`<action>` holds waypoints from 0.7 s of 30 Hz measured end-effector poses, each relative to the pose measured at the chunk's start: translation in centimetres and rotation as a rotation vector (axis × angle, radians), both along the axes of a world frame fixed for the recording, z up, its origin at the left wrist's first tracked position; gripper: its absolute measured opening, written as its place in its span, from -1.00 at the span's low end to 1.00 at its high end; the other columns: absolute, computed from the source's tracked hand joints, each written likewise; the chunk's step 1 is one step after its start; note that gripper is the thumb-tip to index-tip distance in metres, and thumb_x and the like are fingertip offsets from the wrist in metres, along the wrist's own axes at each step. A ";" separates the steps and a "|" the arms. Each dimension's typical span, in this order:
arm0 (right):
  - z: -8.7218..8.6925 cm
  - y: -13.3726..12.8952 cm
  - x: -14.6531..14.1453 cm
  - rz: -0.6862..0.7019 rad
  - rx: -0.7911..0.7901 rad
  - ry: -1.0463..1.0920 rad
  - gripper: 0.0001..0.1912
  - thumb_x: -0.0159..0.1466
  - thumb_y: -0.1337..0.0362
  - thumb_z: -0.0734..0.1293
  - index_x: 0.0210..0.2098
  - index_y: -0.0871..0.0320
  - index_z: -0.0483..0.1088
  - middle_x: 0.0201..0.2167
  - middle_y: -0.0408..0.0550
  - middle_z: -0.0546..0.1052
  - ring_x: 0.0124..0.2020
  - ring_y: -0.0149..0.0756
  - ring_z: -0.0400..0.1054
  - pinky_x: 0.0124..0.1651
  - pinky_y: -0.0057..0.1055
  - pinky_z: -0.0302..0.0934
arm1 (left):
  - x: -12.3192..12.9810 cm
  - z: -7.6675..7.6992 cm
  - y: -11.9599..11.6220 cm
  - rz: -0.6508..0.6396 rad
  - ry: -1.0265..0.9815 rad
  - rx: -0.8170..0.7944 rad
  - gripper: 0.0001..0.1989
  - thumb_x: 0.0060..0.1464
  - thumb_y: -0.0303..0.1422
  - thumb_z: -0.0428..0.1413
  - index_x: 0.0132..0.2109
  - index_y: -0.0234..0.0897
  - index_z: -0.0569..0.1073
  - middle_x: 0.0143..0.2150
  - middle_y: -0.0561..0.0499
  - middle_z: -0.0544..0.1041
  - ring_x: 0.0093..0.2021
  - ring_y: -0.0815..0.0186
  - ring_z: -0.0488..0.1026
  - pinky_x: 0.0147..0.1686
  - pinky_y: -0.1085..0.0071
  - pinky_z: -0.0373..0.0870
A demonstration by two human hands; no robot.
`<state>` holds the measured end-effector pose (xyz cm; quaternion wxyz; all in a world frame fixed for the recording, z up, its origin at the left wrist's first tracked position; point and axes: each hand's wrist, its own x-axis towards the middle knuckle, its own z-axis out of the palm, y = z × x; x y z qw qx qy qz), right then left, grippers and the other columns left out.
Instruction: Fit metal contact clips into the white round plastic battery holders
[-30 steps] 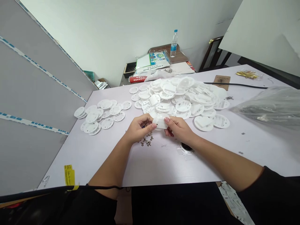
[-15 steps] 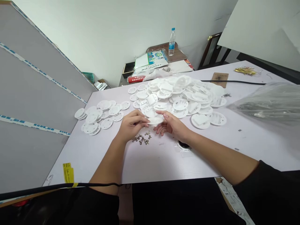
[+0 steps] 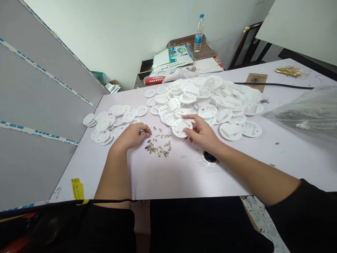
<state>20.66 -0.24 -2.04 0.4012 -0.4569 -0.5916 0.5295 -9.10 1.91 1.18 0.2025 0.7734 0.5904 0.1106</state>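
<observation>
My right hand (image 3: 201,135) grips a round white plastic cover (image 3: 181,128) by its right edge, thumb on top, its recessed face tilted up toward me. To the left, my left hand (image 3: 135,135) rests low over the table with its fingers pinched together. Something thin and small shows at those fingertips; I cannot make out what it is. Between the hands and nearer to me lie several small metal clips (image 3: 158,149), loosely scattered. Behind my right hand rises a large heap of white round covers (image 3: 207,96).
A smaller group of white covers (image 3: 102,124) lies at the left by the grey partition (image 3: 39,105). A black round part with a white rim (image 3: 210,157) sits below my right forearm. Clear plastic bag (image 3: 305,112) at right; black cable (image 3: 284,85) behind; water bottle (image 3: 199,33) on the back surface.
My left hand has let go of the white cover and moved left and down. My right hand now holds the cover alone, turned more face-up. The camera view has shifted slightly.
</observation>
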 end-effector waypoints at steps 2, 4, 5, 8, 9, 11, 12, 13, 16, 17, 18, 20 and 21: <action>0.0 -0.1 0.0 0.008 -0.010 -0.005 -0.53 0.31 0.18 0.34 0.21 -0.08 0.30 -0.44 -0.18 0.42 -0.41 -0.31 0.43 -0.33 -0.33 0.31 | -0.5 -0.1 0.0 -0.037 -0.024 -0.051 -0.88 0.10 -0.32 0.18 -0.27 -0.15 0.63 -0.25 -0.05 0.61 -0.31 0.23 0.50 -0.37 0.38 0.37; -0.1 -0.2 -0.1 0.013 -0.025 -0.017 -0.53 0.31 0.18 0.33 0.21 -0.10 0.30 -0.43 -0.17 0.42 -0.41 -0.30 0.44 -0.36 -0.34 0.29 | -0.9 -0.1 0.0 -0.061 -0.042 -0.073 -0.88 0.09 -0.30 0.19 -0.25 -0.13 0.64 -0.26 -0.05 0.61 -0.31 0.23 0.52 -0.38 0.40 0.38; -0.2 -0.2 -0.1 0.014 -0.030 -0.023 -0.53 0.32 0.18 0.33 0.21 -0.12 0.30 -0.42 -0.17 0.42 -0.42 -0.29 0.44 -0.38 -0.34 0.27 | -1.0 -0.1 0.0 -0.071 -0.047 -0.081 -0.88 0.08 -0.30 0.20 -0.25 -0.13 0.64 -0.27 -0.04 0.62 -0.33 0.23 0.53 -0.40 0.40 0.38; -0.2 -0.1 -0.1 0.013 -0.038 -0.026 -0.53 0.31 0.18 0.33 0.21 -0.13 0.30 -0.41 -0.17 0.42 -0.41 -0.30 0.45 -0.39 -0.36 0.25 | -1.2 0.0 0.0 -0.090 -0.056 -0.133 -0.89 0.02 -0.28 0.24 -0.28 -0.15 0.63 -0.33 -0.04 0.60 -0.42 0.26 0.50 -0.48 0.43 0.34; -0.1 -0.1 -0.1 0.012 -0.039 -0.028 -0.53 0.31 0.18 0.33 0.20 -0.13 0.30 -0.42 -0.18 0.41 -0.41 -0.30 0.45 -0.38 -0.36 0.25 | -1.2 -0.1 0.0 -0.088 -0.055 -0.150 -0.90 -0.01 -0.29 0.25 -0.30 -0.16 0.62 -0.36 -0.03 0.60 -0.45 0.26 0.48 -0.51 0.44 0.32; 0.0 -0.1 0.0 0.009 -0.043 -0.034 -0.54 0.32 0.18 0.33 0.20 -0.12 0.31 -0.43 -0.19 0.41 -0.41 -0.31 0.45 -0.37 -0.37 0.25 | -1.1 -0.2 0.0 -0.081 -0.050 -0.157 -0.92 -0.04 -0.30 0.26 -0.34 -0.17 0.60 -0.39 -0.02 0.58 -0.49 0.27 0.45 -0.55 0.44 0.28; 0.1 -0.1 -0.1 0.009 -0.045 -0.035 -0.54 0.32 0.18 0.34 0.20 -0.11 0.31 -0.44 -0.20 0.40 -0.41 -0.31 0.45 -0.37 -0.37 0.25 | -1.1 -0.3 0.0 -0.080 -0.049 -0.154 -0.93 -0.04 -0.30 0.25 -0.35 -0.17 0.59 -0.40 -0.02 0.58 -0.49 0.27 0.45 -0.55 0.44 0.28; 0.2 -0.1 -0.1 0.008 -0.046 -0.035 -0.54 0.31 0.18 0.34 0.20 -0.10 0.31 -0.44 -0.20 0.41 -0.41 -0.31 0.46 -0.37 -0.37 0.25 | -1.0 -0.4 0.0 -0.080 -0.047 -0.155 -0.93 -0.02 -0.31 0.24 -0.36 -0.17 0.59 -0.39 -0.02 0.59 -0.47 0.26 0.46 -0.55 0.44 0.28; 0.3 -0.1 -0.1 0.005 -0.044 -0.029 -0.53 0.30 0.17 0.34 0.20 -0.05 0.30 -0.43 -0.18 0.42 -0.40 -0.29 0.46 -0.39 -0.37 0.25 | -0.7 -0.5 0.0 -0.060 -0.020 -0.192 -0.93 0.02 -0.33 0.19 -0.37 -0.18 0.56 -0.38 -0.02 0.59 -0.43 0.25 0.49 -0.53 0.45 0.28; 0.3 -0.1 -0.1 0.003 -0.041 -0.028 -0.53 0.30 0.18 0.34 0.20 -0.05 0.31 -0.43 -0.18 0.42 -0.40 -0.29 0.46 -0.39 -0.37 0.25 | -0.6 -0.5 -0.1 -0.050 -0.005 -0.206 -0.93 0.02 -0.35 0.17 -0.38 -0.18 0.55 -0.38 -0.02 0.59 -0.43 0.26 0.48 -0.52 0.45 0.28; 0.3 -0.1 -0.2 0.002 -0.038 -0.027 -0.53 0.30 0.18 0.35 0.20 -0.05 0.31 -0.43 -0.18 0.43 -0.41 -0.29 0.46 -0.40 -0.37 0.24 | -0.5 -0.3 -0.1 -0.047 0.008 -0.212 -0.93 0.02 -0.36 0.16 -0.38 -0.19 0.54 -0.38 -0.02 0.59 -0.44 0.26 0.47 -0.52 0.45 0.27; 0.2 -0.1 -0.2 0.002 -0.037 -0.023 -0.53 0.30 0.18 0.35 0.19 -0.04 0.32 -0.43 -0.17 0.44 -0.42 -0.31 0.45 -0.40 -0.36 0.24 | -0.4 0.1 -0.2 -0.062 0.016 -0.201 -0.93 0.03 -0.37 0.16 -0.39 -0.21 0.53 -0.38 -0.03 0.57 -0.45 0.28 0.44 -0.51 0.44 0.27; 0.2 -0.1 -0.2 0.004 -0.038 -0.018 -0.53 0.30 0.18 0.35 0.19 -0.04 0.32 -0.42 -0.16 0.46 -0.43 -0.31 0.44 -0.40 -0.36 0.24 | -0.3 0.4 -0.3 -0.073 0.009 -0.183 -0.93 0.04 -0.36 0.16 -0.38 -0.21 0.53 -0.37 -0.03 0.57 -0.45 0.29 0.44 -0.51 0.44 0.27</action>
